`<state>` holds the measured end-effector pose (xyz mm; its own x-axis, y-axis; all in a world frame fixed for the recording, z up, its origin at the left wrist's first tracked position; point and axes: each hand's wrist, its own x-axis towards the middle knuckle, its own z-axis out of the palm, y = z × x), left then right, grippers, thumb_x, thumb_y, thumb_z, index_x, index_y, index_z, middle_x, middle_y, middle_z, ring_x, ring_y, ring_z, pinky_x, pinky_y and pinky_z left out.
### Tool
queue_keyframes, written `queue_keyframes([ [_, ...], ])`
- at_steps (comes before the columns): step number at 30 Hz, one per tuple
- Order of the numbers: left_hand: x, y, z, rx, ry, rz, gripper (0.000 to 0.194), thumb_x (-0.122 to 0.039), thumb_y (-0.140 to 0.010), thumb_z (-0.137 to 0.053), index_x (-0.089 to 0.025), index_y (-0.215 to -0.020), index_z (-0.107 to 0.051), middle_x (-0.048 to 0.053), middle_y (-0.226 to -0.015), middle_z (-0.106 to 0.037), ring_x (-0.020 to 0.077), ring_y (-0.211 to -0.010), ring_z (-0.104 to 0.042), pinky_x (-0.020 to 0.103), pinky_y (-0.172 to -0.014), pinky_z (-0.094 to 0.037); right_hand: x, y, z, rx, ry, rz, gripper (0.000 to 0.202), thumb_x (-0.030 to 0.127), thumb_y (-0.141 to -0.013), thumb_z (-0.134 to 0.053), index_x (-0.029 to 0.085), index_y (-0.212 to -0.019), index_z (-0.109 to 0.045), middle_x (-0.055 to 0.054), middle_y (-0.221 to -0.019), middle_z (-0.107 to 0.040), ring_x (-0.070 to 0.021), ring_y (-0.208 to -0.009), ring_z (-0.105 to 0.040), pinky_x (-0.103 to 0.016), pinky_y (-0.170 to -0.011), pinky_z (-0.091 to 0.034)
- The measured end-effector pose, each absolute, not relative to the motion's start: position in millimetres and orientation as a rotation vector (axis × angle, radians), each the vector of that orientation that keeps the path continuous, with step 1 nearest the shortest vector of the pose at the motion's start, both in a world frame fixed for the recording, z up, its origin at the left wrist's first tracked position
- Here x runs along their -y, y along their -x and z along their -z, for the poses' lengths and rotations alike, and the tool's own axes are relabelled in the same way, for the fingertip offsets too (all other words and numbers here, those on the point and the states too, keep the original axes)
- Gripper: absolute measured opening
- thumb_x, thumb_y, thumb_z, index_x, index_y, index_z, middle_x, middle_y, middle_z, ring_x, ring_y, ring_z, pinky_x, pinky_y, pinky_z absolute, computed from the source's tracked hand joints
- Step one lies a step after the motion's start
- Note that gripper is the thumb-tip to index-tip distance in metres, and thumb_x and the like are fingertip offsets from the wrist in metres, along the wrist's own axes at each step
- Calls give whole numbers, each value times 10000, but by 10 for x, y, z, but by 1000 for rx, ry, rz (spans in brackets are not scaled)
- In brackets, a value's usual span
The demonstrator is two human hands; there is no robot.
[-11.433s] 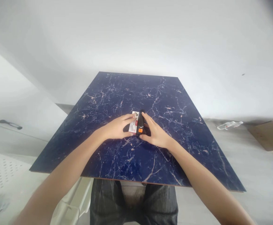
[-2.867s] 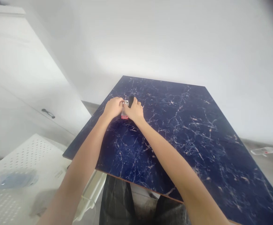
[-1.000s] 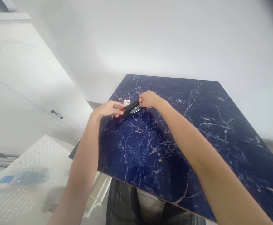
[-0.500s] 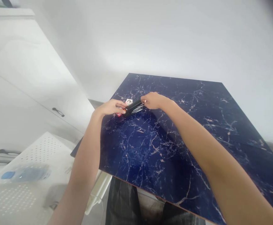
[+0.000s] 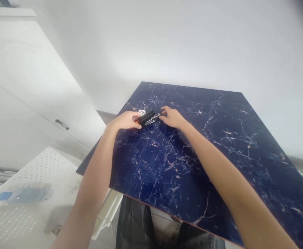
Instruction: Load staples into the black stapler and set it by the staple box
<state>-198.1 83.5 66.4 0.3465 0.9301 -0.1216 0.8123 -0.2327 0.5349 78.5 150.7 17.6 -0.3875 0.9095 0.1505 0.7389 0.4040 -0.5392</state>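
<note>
My left hand [image 5: 126,121] curves its thumb and fingers around the left end of a black oblong object [image 5: 146,117] on the blue marbled table [image 5: 161,166]. A bit of orange shows by the thumb. Along the black object's near right side lies a slim silver metal tool [image 5: 152,119] with a dark end; its exact kind is unclear. My right hand [image 5: 171,117] is at that dark end, thumb and fingers apart. Behind my left fingers a small white box with red parts [image 5: 142,112] is partly hidden.
A white cabinet [image 5: 32,69] with dark handles stands at the left. Below it, a plastic bottle with a blue cap [image 5: 26,194] lies on a white perforated surface [image 5: 42,166]. The white wall [image 5: 193,45] rises behind the table's far edge.
My right fingers have opened from a pinch at the silver tool's end, which shows more now. My left hand has shifted slightly right along the black object.
</note>
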Motion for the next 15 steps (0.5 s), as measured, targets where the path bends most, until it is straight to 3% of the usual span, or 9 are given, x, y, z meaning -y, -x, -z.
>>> queue_keyframes([
  [6, -801, 1786, -647, -1714, -2273, -258, 189, -333, -725, -789, -228, -879, -752, 33, -752, -726, 220, -698, -663, 329, -658, -471, -1313, -463, -99, 2078, 1361, -591, 434, 103, -867, -546, 203, -1282, -621, -63, -1113, -795, -234, -1037, -742, -359, -1000, -529],
  [12, -827, 1754, -607, -1796, -2295, -267, 197, -335, -684, -819, -226, -832, -748, 53, -756, -721, 245, -724, -666, 352, -677, -483, -1156, -318, -129, 2108, 1345, -589, 542, 88, -828, -564, 210, -1356, -547, -77, -1152, -788, -277, -1086, -735, -402, -1000, -535],
  [15, -834, 1739, -599, -1814, -2282, -271, 205, -342, -687, -824, -226, -836, -743, 56, -769, -723, 258, -749, -675, 359, -704, -499, -1125, -355, -139, 2165, 1309, -689, 671, 139, -831, -593, 196, -1482, -441, -113, -1312, -725, -280, -1102, -726, -417, -1033, -526],
])
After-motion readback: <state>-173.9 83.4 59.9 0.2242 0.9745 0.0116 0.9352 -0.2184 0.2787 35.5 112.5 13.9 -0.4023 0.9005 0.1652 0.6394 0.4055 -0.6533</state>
